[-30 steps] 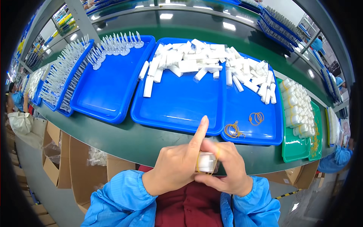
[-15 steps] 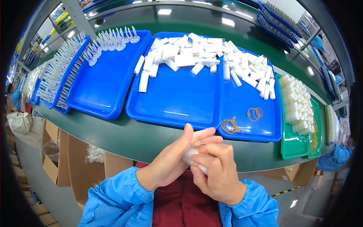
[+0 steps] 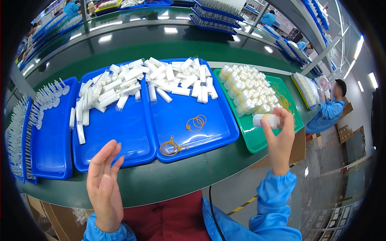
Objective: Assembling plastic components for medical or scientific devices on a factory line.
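Observation:
My right hand (image 3: 280,138) grips a white wrapped bundle (image 3: 262,120) with a yellow rubber band round it, between thumb and fingers. It is above the green tray (image 3: 254,149), close to the rows of similar banded bundles (image 3: 248,90) there. Over the table's front edge my left hand (image 3: 105,186) is raised with its fingers stretched out, holding nothing. It is nearest to the middle blue tray (image 3: 116,140), where small white packets in clear film (image 3: 110,92) lie heaped at the far end. More packets (image 3: 177,80) lie in the blue tray (image 3: 193,140) beside it, with loose rubber bands (image 3: 171,148).
Blue trays at the left hold upright clear pointed pieces (image 3: 50,94). Rubber bands (image 3: 283,98) lie along the green tray's right side. A cable (image 3: 215,213) hangs before the table. A person in blue (image 3: 331,110) works at the right; stacked trays (image 3: 217,18) stand beyond.
My hands have parted. The right hand has carried the banded bundle right, over the green tray; the left has let go of it and moved left. The view has turned right.

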`<state>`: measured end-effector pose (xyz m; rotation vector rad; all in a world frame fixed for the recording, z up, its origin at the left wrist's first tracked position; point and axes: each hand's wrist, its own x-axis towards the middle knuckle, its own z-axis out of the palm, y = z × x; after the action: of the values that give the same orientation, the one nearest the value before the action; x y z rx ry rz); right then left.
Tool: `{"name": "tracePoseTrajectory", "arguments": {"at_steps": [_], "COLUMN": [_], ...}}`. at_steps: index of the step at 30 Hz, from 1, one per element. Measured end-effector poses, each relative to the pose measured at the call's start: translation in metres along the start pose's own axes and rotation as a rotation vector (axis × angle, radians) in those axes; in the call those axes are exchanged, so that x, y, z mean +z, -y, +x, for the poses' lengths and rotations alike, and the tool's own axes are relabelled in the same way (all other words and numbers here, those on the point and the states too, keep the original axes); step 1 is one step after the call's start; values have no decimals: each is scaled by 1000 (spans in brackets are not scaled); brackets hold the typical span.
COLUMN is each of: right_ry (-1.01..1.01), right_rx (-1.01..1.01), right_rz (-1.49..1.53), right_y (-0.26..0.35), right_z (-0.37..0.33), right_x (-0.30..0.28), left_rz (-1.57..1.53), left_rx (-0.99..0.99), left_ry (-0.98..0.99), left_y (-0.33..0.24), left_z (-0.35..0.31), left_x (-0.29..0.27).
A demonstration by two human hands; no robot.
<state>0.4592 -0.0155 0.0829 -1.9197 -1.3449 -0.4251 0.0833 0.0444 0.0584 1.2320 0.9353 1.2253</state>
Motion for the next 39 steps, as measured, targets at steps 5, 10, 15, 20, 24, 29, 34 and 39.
{"name": "tracePoseTrajectory", "arguments": {"at_steps": [5, 10, 15, 20, 24, 29, 34, 39], "right_ry": [91, 87, -8, 519, 616, 358, 586, 747], "right_rx": [80, -70, -101, -620, -990, -1308, -1300, -950], "right_rz": [-75, -179, -94, 349, 470, 479, 425, 305], "right_y": [-53, -42, 4, 150, 228, 291, 280, 287], "right_z": [7, 4, -6, 1, 5, -4, -10, -14], "right_x": [44, 49, 34, 77, 162, 233, 225, 200], "left_rz": [-22, 50, 273, 810, 906, 845, 1100, 1604], "left_rx": [-66, -6, 167, 259, 221, 191, 248, 514], "left_ry": [-4, -122, -123, -283, -244, -217, -197, -159], "left_y": [1, 0, -5, -21, -13, -11, -20, -19], "left_z": [1, -7, 9, 20, 38, 59, 56, 97], "left_x": [2, -41, -94, -160, -200, -219, -259, -292]}}
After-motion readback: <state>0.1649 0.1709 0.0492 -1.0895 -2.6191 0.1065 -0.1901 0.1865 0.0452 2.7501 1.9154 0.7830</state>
